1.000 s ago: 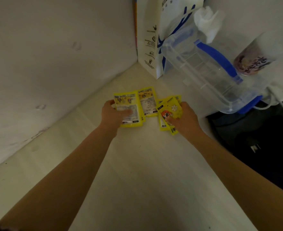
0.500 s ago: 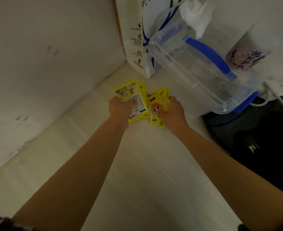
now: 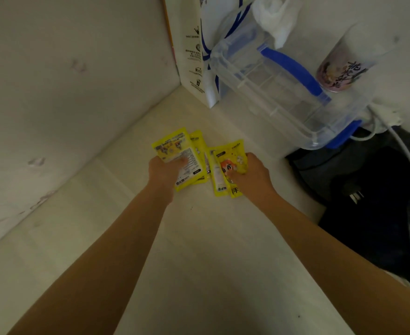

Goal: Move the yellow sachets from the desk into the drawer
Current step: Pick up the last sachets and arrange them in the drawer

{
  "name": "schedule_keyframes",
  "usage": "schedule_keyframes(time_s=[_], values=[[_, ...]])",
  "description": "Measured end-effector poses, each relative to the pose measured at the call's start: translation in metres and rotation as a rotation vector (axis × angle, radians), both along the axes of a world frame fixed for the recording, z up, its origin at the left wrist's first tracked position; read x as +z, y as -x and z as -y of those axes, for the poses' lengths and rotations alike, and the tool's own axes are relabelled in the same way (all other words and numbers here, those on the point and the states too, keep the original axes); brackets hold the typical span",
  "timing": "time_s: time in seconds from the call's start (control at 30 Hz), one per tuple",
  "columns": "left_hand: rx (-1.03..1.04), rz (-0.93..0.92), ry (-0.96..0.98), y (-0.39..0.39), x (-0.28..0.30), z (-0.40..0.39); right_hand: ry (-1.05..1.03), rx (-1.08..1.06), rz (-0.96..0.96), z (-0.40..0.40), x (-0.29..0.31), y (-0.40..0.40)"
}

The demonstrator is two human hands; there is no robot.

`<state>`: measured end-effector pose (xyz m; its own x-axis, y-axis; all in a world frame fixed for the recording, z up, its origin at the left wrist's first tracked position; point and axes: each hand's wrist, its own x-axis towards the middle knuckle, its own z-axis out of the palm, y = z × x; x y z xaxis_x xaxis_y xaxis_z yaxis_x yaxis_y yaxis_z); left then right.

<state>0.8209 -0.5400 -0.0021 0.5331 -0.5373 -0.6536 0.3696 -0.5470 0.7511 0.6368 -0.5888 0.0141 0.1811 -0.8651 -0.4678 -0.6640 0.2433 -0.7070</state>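
The pale tabletop (image 3: 199,250) runs into a corner between two off-white walls (image 3: 66,81), and both bare forearms reach forward across it toward that corner. At the far right a clear plastic container (image 3: 271,93) with a blue handle leans against the wall, a crumpled white tissue (image 3: 275,18) at its top edge, a white paper bag (image 3: 194,49) with blue print standing just to its left, and a printed cup (image 3: 341,71) to its right. A dark bag (image 3: 368,201) lies at the right, with a white cable (image 3: 409,155) crossing it. The left hand (image 3: 165,171) grasps a small stack of yellow sachets (image 3: 182,158), thumb on the printed top sachet, fingers hidden beneath. Just beside it, the right hand (image 3: 253,175) grasps a second small bunch of sachets (image 3: 225,168), thumb pressed on the top one with a cartoon face. Both bunches fan out beyond the fingers toward the corner, low over the tabletop; whether they touch it cannot be told.
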Motion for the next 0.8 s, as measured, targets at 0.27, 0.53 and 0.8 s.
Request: schedule_keyframes(time_s=[0.27,0.53,0.8], values=[[-0.03,-0.076,0.04,0.018,0.014,-0.087,0.012,-0.129,0.082,-0.076,0.017,0.033],[-0.208,-0.093,0.049,0.05,0.027,-0.2,0.014,-0.221,0.052,-0.197,0.028,0.063],[-0.372,-0.096,0.047,0.064,0.036,-0.314,0.014,-0.399,0.027,-0.347,0.037,0.086]])
